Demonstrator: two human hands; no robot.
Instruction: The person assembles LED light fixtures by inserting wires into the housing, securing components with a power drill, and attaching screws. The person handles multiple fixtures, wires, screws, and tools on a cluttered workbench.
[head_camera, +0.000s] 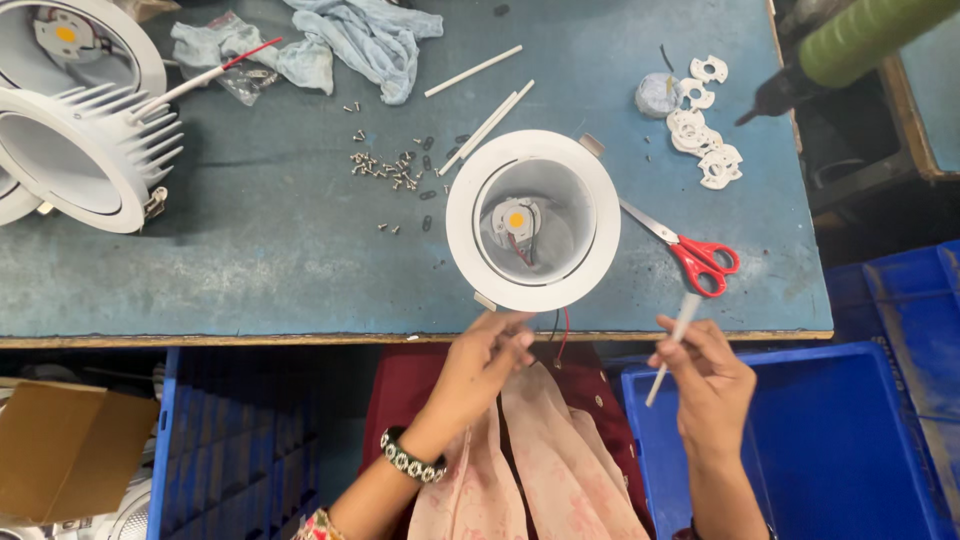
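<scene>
L hand (480, 365) is reaching up to the near rim of the white round downlight housing (533, 220), fingers curled close together w/ the tips touching the rim edge by a small metal clip; a beaded band is sitting on that wrist. Red and black wires (560, 330) are hanging from the housing over the table edge, just beside the L fingertips. R hand (712, 385) is pinching a thin white tube (672, 348) between thumb and fingers, grasp closed on its mid-length, tube tilted w/ its upper end pointing toward the scissors. Housing is sitting open-side up on the blue worktable (280, 260), near the front edge, approx. centre of view; a yellow LED chip is showing inside it. Counts: 1 pair of red-handled scissors (690, 252) just right of the housing; 3 more white tubes lying loose behind it (490, 122); 2 finned white housings (80, 150) at far left, one partly cut off; a cluster of small screws (385, 168), too many and too small to count; a heap of white plastic holders (700, 135) at back right, no. unclear; 1 pale blue cloth (370, 40) at the back; 1 blue bin (830, 450) below the R hand.
</scene>
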